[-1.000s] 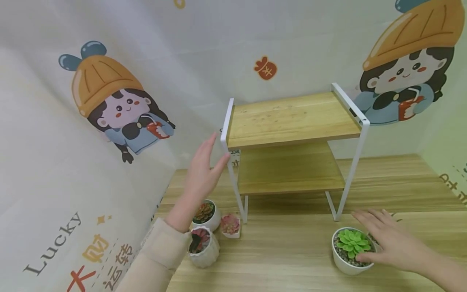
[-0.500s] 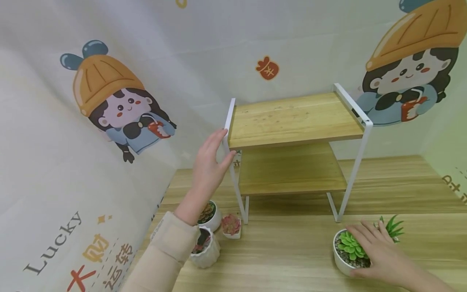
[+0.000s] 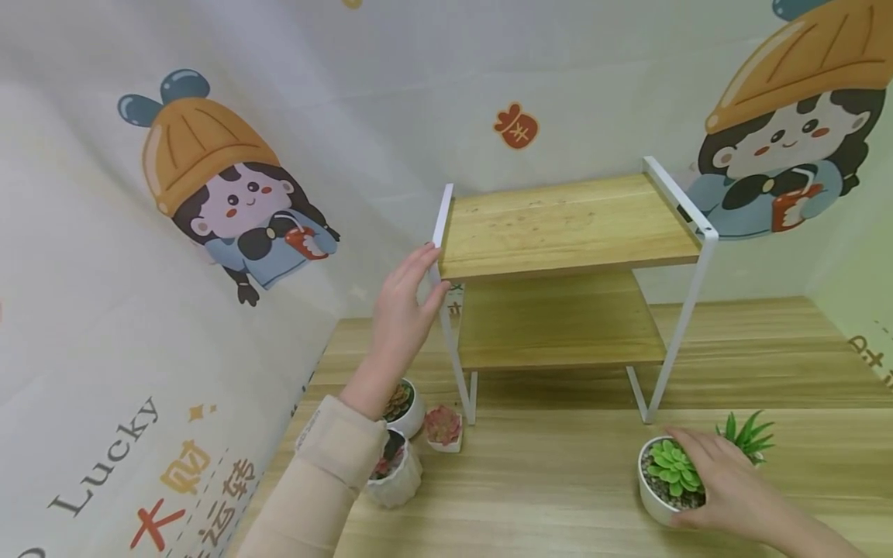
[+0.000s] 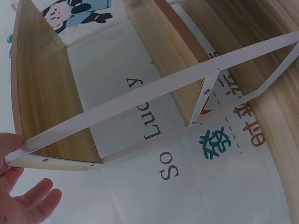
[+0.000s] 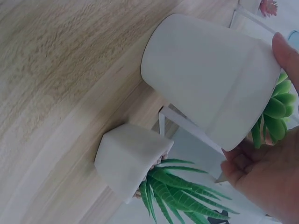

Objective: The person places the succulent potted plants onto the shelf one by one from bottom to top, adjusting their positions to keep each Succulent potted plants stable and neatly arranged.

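Note:
My left hand (image 3: 405, 314) is at the front left corner of a two-tier shelf (image 3: 568, 232) with wooden boards and a white frame. In the left wrist view, thumb and forefinger pinch the corner of the frame (image 4: 140, 95), the other fingers below it. At the right, my right hand (image 3: 729, 484) grips the rim of a round white pot with a bright green succulent (image 3: 675, 467). Seen from the right wrist, the thumb is on one side of the white pot (image 5: 205, 74) and the fingers on the other, partly hidden behind it.
A spiky green plant (image 3: 745, 435) in a faceted white pot (image 5: 131, 156) stands just beyond the right hand. Left of the shelf are a small pink succulent (image 3: 443, 426) and two potted succulents, a ribbed white pot (image 3: 396, 479) among them. A printed cloth (image 3: 363, 101) hangs behind.
My left hand has moved right and onto the shelf's corner. My right hand has come left and down over the green succulent and closed on its pot, uncovering the spiky plant behind.

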